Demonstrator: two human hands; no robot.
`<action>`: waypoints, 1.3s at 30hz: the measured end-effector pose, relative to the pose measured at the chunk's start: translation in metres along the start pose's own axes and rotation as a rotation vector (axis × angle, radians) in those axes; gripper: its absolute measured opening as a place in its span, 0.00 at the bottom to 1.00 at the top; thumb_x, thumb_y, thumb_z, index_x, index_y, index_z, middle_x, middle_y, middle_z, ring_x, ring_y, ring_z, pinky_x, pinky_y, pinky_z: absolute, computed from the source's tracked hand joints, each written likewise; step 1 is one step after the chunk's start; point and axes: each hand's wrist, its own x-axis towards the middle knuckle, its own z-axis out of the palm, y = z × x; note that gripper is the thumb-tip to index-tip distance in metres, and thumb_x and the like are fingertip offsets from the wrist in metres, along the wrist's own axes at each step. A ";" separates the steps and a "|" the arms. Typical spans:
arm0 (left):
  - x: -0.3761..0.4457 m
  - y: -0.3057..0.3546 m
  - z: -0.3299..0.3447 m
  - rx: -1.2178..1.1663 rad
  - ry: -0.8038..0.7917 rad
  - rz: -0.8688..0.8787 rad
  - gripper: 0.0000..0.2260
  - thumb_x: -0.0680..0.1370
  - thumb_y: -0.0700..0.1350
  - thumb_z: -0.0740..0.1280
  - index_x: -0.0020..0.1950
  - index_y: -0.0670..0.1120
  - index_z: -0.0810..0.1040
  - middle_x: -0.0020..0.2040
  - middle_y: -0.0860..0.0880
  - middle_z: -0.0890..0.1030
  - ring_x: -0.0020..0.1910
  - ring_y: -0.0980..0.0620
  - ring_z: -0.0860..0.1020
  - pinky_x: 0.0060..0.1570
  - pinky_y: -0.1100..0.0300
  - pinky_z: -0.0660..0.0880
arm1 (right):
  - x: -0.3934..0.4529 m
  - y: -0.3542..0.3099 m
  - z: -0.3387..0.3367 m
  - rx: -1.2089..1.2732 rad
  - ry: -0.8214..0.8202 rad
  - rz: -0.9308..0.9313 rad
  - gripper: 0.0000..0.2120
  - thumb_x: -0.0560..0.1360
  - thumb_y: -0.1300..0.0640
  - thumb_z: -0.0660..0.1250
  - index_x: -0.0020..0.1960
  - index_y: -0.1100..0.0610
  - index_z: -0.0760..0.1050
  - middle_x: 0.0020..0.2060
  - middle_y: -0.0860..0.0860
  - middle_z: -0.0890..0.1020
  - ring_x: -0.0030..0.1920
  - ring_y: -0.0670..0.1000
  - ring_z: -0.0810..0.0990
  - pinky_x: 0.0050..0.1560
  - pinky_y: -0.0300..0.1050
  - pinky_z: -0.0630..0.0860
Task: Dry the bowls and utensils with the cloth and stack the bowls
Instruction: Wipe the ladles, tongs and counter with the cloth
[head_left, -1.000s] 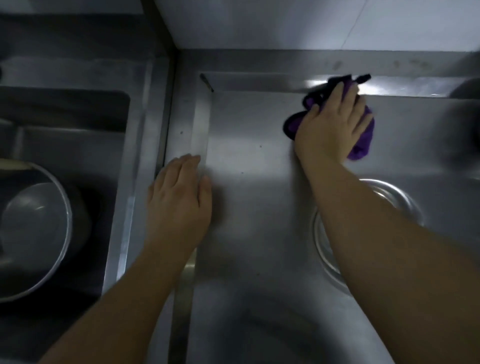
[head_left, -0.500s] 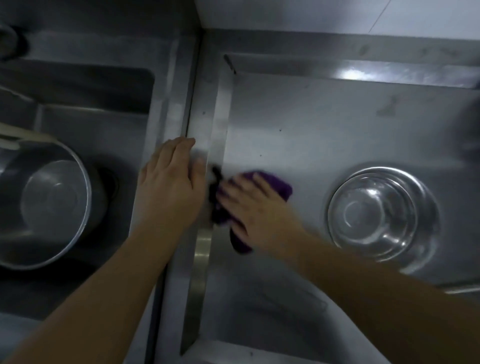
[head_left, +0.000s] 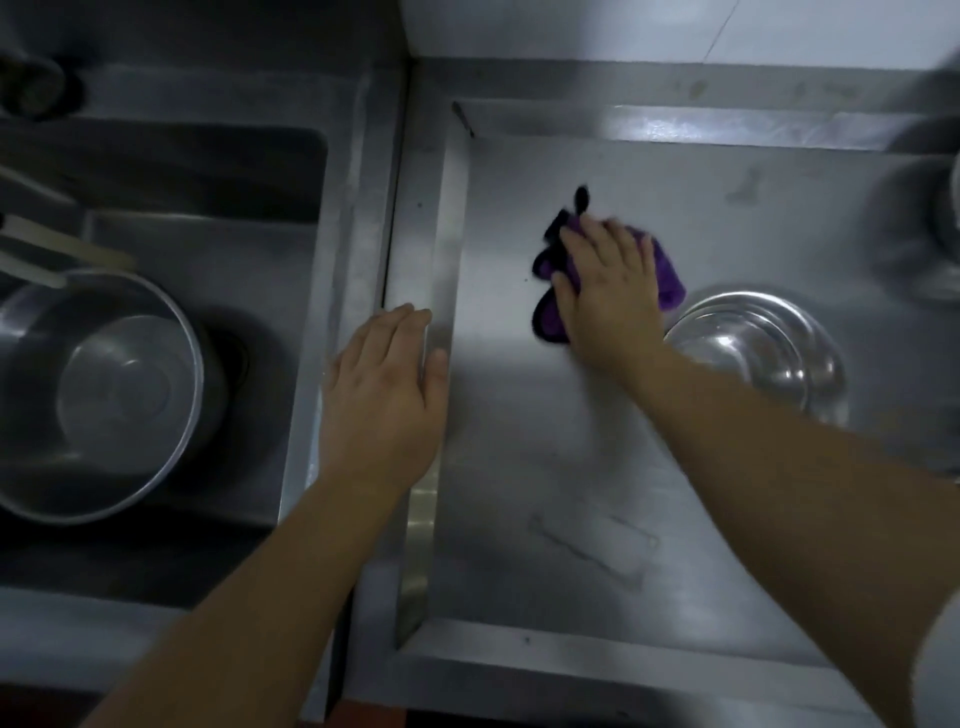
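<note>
The right hand (head_left: 608, 291) is laid flat, palm down, with its fingers straight and spread slightly, and a crumpled purple cloth (head_left: 667, 270) is pressed beneath it against the floor of a shallow steel drainboard (head_left: 519, 441). The cloth's purple folds are seen past the fingertips and on both sides of the hand, and a dark edge of it is seen at the far left. The hand is slightly blurred.

Just beside the right wrist, on the drainboard floor, a shiny steel bowl (head_left: 763, 348) is set upright; its near edge is partly covered by the right forearm. The cloth is very near the bowl's rim, though whether they touch cannot be told.

The left hand (head_left: 384, 400) is laid flat and relaxed, fingers together and straight, on the raised steel ridge (head_left: 358, 208) between the drainboard and a deeper sink (head_left: 208, 249) at the left. Nothing is held in it.

In the sink, a large steel pot (head_left: 104, 400) is stood upright, with a smaller steel bowl (head_left: 119, 384) seen inside it. Pale utensil handles (head_left: 62, 244) are seen lying across the pot's far rim. At the far right edge, another metal vessel (head_left: 940, 218) is partly visible, too blurred to identify. A light wall (head_left: 675, 31) is seen behind the drainboard.
</note>
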 end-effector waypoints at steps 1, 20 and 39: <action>-0.007 -0.002 0.001 0.008 -0.010 0.000 0.21 0.86 0.53 0.57 0.78 0.48 0.71 0.77 0.48 0.73 0.78 0.47 0.68 0.75 0.43 0.68 | -0.024 -0.006 0.001 0.013 0.000 -0.041 0.25 0.83 0.50 0.65 0.79 0.53 0.71 0.79 0.53 0.71 0.80 0.60 0.66 0.81 0.63 0.54; -0.178 0.016 0.028 0.123 -0.352 0.119 0.25 0.87 0.57 0.51 0.83 0.51 0.63 0.83 0.51 0.64 0.82 0.51 0.60 0.81 0.47 0.57 | -0.350 0.004 -0.018 0.024 -0.384 -0.099 0.30 0.82 0.49 0.68 0.82 0.47 0.65 0.83 0.47 0.62 0.83 0.57 0.60 0.80 0.61 0.54; -0.336 0.144 -0.004 -0.161 -0.297 0.083 0.22 0.87 0.51 0.59 0.81 0.52 0.67 0.79 0.52 0.70 0.76 0.53 0.68 0.77 0.55 0.64 | -0.404 0.035 -0.193 1.282 -0.400 0.780 0.14 0.77 0.60 0.75 0.62 0.60 0.80 0.50 0.59 0.87 0.47 0.58 0.86 0.49 0.51 0.82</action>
